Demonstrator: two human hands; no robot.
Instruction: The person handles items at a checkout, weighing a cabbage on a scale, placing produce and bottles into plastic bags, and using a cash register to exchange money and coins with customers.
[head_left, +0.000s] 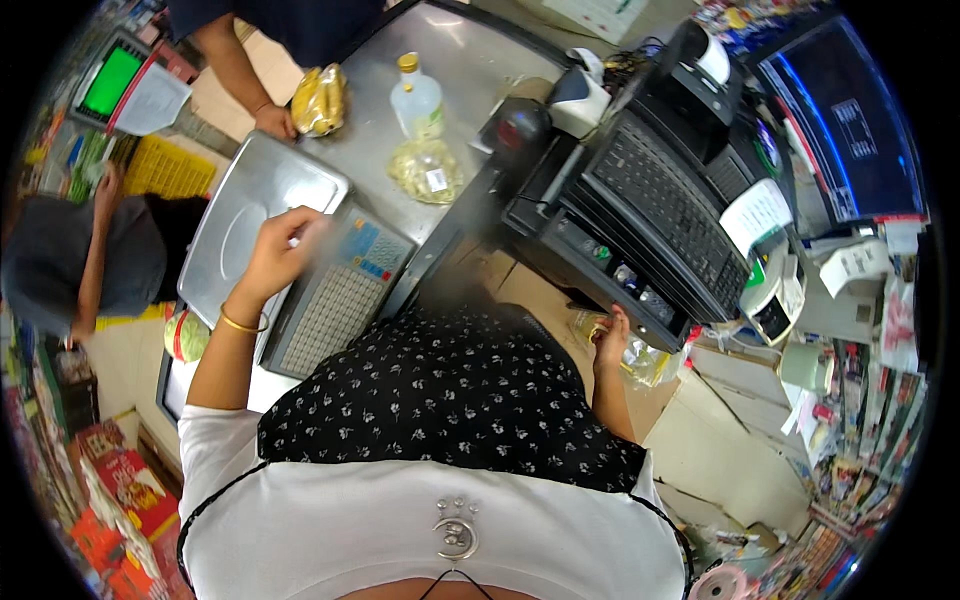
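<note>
My left hand (283, 244), a bangle on its wrist, is raised over the right edge of the weighing scale's metal pan (225, 225), its fingertips blurred near the scale's keypad (330, 307). Something small and white shows at its curled fingers; I cannot tell whether it is held. My right hand (613, 339) is at the front of a partly open cash drawer (622, 281), near a clear plastic bag (649, 364); its grip is unclear. On the metal counter (360, 157) stand a clear bottle with a gold cap (416, 97) and a bagged pale-green item (426, 171).
Another person's hand (276, 121) is beside bagged bananas (320, 101) at the counter's far edge. A second person (90, 255) is at the left. A keyboard (660, 202), receipt printer (577, 101) and monitor (847, 120) crowd the right. A wrapped round vegetable (187, 336) lies beside the scale.
</note>
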